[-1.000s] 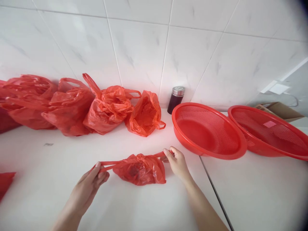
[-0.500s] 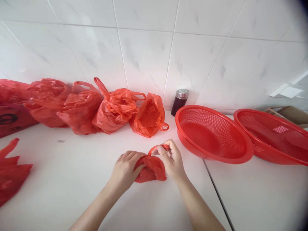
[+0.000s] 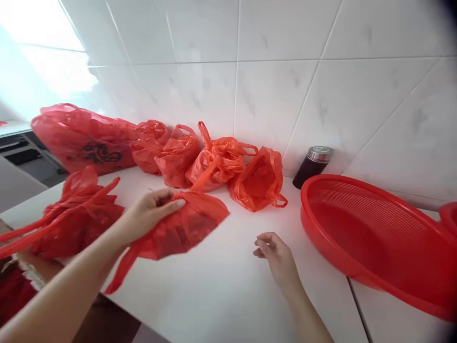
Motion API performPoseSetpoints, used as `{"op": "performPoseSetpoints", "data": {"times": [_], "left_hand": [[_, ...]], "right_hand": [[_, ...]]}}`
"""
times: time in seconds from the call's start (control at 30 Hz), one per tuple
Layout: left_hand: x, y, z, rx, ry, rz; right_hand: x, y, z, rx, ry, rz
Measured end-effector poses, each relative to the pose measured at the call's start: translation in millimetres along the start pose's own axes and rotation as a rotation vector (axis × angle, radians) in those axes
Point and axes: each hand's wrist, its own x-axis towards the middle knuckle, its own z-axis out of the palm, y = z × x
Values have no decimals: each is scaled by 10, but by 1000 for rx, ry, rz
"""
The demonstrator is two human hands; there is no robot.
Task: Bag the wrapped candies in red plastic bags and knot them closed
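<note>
My left hand [image 3: 153,214] is closed on the gathered top of a small filled red plastic bag [image 3: 185,228]. The bag is tilted, with one tied end sticking up and another strip hanging down to the left. What lies inside shows only as dark lumps through the film. Low over the white table [image 3: 221,290], my right hand [image 3: 276,259] holds nothing, its fingers loosely curled and a little apart. A heap of red plastic bags [image 3: 78,219] with long handles lies left of my left hand.
Along the tiled wall stand several red bags, among them a large printed one [image 3: 96,147] and an open-mouthed one [image 3: 257,186]. A dark flask [image 3: 312,166] stands behind a red plastic basket [image 3: 357,238]. Another person's ruffled sleeve [image 3: 30,276] shows at lower left.
My left hand has carried the small red bag leftward and up. My right hand has let go of the bag's end. The view has turned left, bringing in the other person's sleeve.
</note>
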Motion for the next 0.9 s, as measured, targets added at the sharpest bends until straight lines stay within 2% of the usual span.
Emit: {"op": "performPoseSetpoints", "data": {"times": [0.1,0.2,0.3,0.37,0.43,0.53,0.7,0.83,0.9], "left_hand": [[-45,-121,-451,138,83,-78],[-118,-462,-888,388,222,-195],[-158,-826,-1322,544,391,-248],[-172,-972,-1554,664,481,-278],[-199,-1007,-1684,796,563,-289],[-296,-892,-1658,964,601,-235],[-445,-724,-1338,1269,542,-168],[-296,-794,-1070,1354,489,41],[-110,-810,-860,1285,357,160]], "right_hand": [[-3,56,-18,-34,-40,6],[-20,88,16,-62,-71,0],[-19,120,41,-81,-79,8],[-7,143,40,-96,-74,19],[5,165,31,-105,-71,28],[11,187,22,-113,-74,36],[20,242,22,-126,-85,45],[57,291,72,-115,-72,12],[44,258,116,-122,-79,-27]]}}
